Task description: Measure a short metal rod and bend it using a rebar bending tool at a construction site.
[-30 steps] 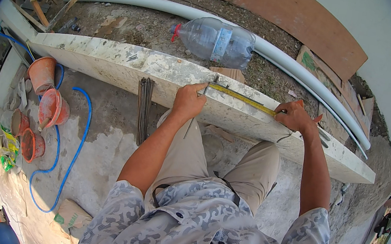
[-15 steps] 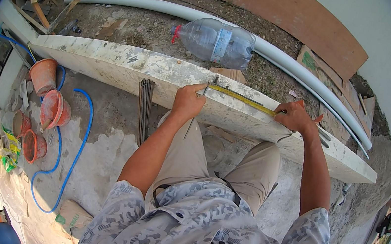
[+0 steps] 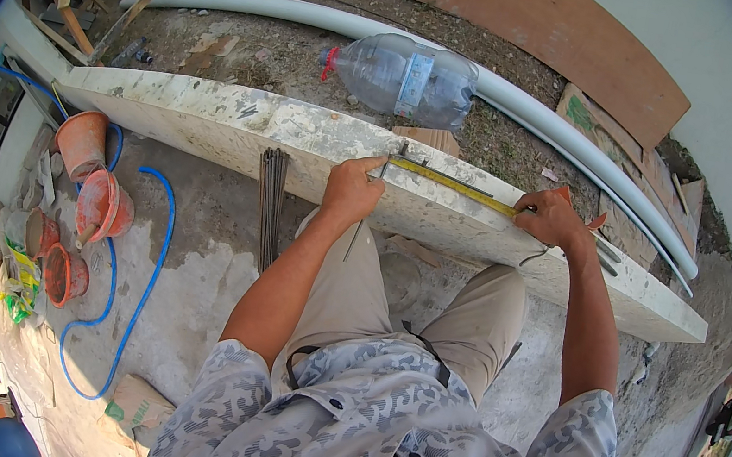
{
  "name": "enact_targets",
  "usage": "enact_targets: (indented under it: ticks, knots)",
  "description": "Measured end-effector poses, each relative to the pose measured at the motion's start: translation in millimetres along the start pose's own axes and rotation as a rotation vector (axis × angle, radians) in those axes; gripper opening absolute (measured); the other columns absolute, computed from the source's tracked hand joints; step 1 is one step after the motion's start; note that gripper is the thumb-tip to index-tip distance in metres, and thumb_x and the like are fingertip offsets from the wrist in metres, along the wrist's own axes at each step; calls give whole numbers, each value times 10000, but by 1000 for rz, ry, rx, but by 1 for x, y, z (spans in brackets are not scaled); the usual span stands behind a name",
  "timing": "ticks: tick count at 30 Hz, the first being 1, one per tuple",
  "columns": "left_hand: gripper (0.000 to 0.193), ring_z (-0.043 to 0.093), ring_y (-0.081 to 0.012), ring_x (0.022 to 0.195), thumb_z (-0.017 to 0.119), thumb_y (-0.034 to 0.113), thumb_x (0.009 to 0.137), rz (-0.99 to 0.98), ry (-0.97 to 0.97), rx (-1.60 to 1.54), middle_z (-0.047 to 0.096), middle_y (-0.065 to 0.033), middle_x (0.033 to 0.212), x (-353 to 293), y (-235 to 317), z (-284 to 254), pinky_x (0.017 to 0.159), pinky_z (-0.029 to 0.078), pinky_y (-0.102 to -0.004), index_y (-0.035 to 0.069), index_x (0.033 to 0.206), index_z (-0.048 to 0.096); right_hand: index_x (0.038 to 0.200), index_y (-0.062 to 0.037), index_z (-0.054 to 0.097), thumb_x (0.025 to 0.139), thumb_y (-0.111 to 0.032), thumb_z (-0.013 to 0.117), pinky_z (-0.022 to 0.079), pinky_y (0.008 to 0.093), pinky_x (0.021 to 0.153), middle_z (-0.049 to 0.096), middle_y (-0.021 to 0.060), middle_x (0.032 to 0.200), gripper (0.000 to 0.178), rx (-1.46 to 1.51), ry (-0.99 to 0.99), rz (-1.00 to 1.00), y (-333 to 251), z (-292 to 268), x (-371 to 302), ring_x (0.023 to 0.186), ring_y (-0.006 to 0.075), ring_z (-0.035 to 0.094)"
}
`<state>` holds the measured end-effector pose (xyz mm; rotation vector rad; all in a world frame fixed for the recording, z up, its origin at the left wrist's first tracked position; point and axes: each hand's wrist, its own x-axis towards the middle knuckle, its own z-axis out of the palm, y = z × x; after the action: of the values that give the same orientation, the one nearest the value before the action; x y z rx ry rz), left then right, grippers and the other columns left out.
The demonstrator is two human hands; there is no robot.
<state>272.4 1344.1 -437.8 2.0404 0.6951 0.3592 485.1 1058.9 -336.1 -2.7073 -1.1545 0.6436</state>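
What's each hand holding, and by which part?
The yellow tape measure: left hand at the blade's left end, right hand at its right end. Whether the left also grips the thin rod is unclear.

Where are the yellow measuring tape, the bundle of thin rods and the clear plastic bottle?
Yellow measuring tape [image 3: 454, 186]: head view, middle of the drawn-out blade.
Bundle of thin rods [image 3: 270, 206]: head view, midway along the rods.
Clear plastic bottle [image 3: 389, 75]: head view, on its body, beside the label.
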Motion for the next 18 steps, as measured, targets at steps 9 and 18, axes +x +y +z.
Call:
enact_targets:
  ticks: [9,18]
  knots:
    - [503,640,-168,626,717,119,786,10,22,-28,725,-127,774,2,-8,4,656,532,-332,99,1289,729,1055,-19,772,783,-246,690,556,415,799,743,229,909,364,88,82,17,-10,1,-35,829,352,721]
    - [490,623,-142,614,728,93,811,65,39,-3,695,-104,727,3,-10,5,621,516,-326,75,1300,718,1115,1,725,816,-190,681,497,332,701,711,122,854,358,501,218,-8,16,23,-90,742,174,608]
